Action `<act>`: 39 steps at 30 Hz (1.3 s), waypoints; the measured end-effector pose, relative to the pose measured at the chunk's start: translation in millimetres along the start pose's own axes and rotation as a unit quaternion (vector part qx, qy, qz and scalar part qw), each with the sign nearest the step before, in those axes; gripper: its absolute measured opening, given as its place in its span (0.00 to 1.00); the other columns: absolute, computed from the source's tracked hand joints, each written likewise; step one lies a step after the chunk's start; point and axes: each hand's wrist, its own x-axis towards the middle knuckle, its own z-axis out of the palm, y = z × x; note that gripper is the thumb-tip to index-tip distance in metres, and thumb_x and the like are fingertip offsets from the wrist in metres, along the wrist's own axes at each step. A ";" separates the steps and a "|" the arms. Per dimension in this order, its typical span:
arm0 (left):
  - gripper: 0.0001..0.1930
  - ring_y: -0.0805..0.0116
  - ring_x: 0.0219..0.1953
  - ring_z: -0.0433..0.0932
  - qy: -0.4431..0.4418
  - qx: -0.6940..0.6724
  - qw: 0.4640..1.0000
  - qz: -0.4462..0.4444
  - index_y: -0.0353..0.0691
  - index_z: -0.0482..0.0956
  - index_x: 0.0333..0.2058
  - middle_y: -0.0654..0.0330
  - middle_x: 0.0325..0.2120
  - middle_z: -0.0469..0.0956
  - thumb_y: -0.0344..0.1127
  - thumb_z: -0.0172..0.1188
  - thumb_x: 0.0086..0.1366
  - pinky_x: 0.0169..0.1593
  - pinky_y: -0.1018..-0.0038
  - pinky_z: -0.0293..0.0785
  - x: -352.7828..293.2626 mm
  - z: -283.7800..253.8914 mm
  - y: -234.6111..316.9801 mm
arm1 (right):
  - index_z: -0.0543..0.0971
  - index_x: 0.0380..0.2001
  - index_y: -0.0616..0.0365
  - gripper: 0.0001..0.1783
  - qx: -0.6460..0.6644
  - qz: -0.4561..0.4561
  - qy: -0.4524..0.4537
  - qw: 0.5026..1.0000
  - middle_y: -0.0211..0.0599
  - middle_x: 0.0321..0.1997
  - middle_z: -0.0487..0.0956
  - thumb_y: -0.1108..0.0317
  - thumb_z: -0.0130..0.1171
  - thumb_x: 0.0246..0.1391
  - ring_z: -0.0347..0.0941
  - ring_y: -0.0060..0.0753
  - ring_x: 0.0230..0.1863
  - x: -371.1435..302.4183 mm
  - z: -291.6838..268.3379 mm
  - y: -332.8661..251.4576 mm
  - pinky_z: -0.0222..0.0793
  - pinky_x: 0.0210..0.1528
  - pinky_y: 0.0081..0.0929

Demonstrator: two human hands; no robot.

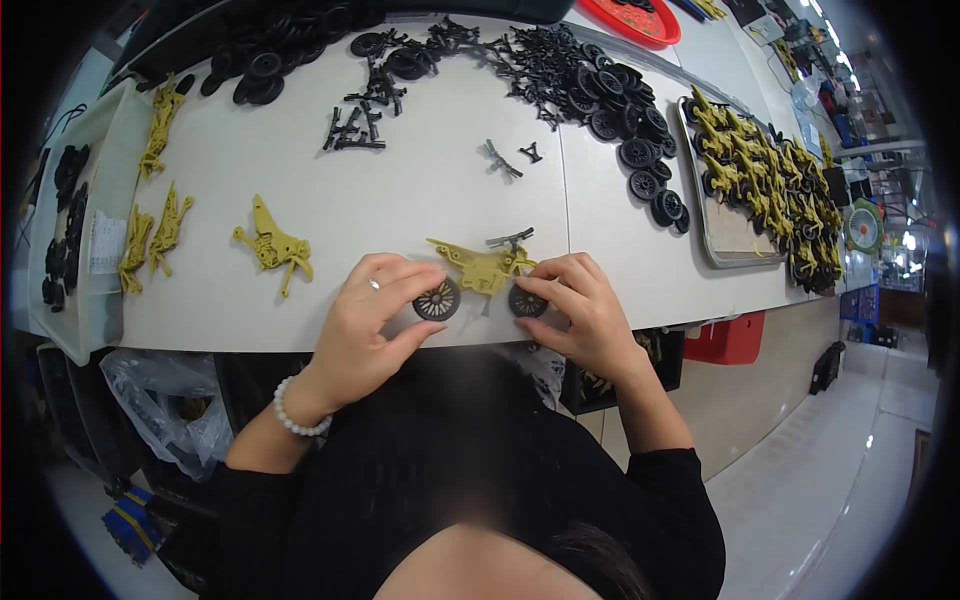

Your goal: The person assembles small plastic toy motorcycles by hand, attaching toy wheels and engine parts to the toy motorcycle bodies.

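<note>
In the head view, a yellow toy motorcycle body [478, 268] is seen near the front edge of the white table [270, 150], between the two hands, with a black handlebar piece [511, 238] at its upper right. A left spoked wheel [437, 300] is held at its rim between the thumb and fingers of the left hand [365, 305], on which a ring [374, 284] is worn. A right spoked wheel [527, 302] is pinched likewise by the right hand [585, 310]. Whether either wheel is joined to the body cannot be told. Another yellow body [275, 247] is seen farther left, apart from the left hand. Two small black parts [503, 160] are laid beyond the hands, black wheels [610, 95] are heaped at the far right, and yellow models [765, 175] are crowded on a metal tray [712, 258].
</note>
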 end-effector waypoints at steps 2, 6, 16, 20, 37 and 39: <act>0.24 0.56 0.46 0.73 0.026 0.037 0.999 -0.001 0.35 0.77 0.44 0.56 0.43 0.78 0.24 0.69 0.44 0.50 0.66 0.69 -2.0 7.7 -6.3 | 0.79 0.41 0.58 0.25 0.002 -0.003 0.005 1.000 0.35 0.40 0.75 0.74 0.70 0.32 0.69 0.38 0.41 -0.1 0.4 0.5 0.68 0.44 0.31; 0.23 0.55 0.45 0.73 0.026 0.079 0.996 -0.019 0.35 0.78 0.43 0.57 0.42 0.78 0.24 0.70 0.43 0.49 0.66 0.70 -0.4 11.3 -10.7 | 0.79 0.41 0.57 0.25 -0.006 -0.003 -0.004 1.000 0.35 0.41 0.75 0.75 0.70 0.33 0.69 0.38 0.41 -0.6 1.4 1.9 0.68 0.44 0.31; 0.20 0.59 0.47 0.71 0.018 0.032 0.999 -0.011 0.39 0.78 0.41 0.61 0.42 0.78 0.31 0.69 0.46 0.50 0.66 0.65 -3.5 9.1 -15.4 | 0.80 0.41 0.57 0.25 -0.013 0.013 -0.011 1.000 0.35 0.42 0.75 0.75 0.70 0.33 0.69 0.38 0.43 0.7 -0.3 -0.7 0.69 0.44 0.31; 0.21 0.57 0.46 0.70 0.032 0.088 0.995 -0.043 0.38 0.78 0.40 0.61 0.40 0.78 0.28 0.70 0.44 0.52 0.66 0.66 -1.3 13.5 -10.0 | 0.80 0.42 0.57 0.25 -0.024 0.009 -0.015 1.000 0.35 0.42 0.75 0.75 0.70 0.33 0.69 0.38 0.43 0.6 1.0 0.2 0.69 0.44 0.31; 0.31 0.55 0.47 0.68 0.127 0.333 0.924 -0.138 0.38 0.73 0.49 0.53 0.43 0.69 0.38 0.71 0.44 0.49 0.62 0.67 -18.5 -54.0 -6.2 | 0.78 0.45 0.59 0.29 -0.018 0.011 0.062 0.998 0.42 0.45 0.74 0.75 0.70 0.31 0.70 0.42 0.46 -7.6 -1.2 6.5 0.69 0.47 0.34; 0.30 0.54 0.47 0.68 0.139 0.395 0.892 -0.173 0.37 0.74 0.48 0.53 0.44 0.69 0.40 0.71 0.45 0.49 0.62 0.68 -23.8 -63.4 -12.7 | 0.78 0.45 0.59 0.29 -0.017 0.011 0.066 0.998 0.42 0.45 0.74 0.76 0.69 0.31 0.70 0.42 0.46 -4.5 -0.6 7.4 0.68 0.47 0.34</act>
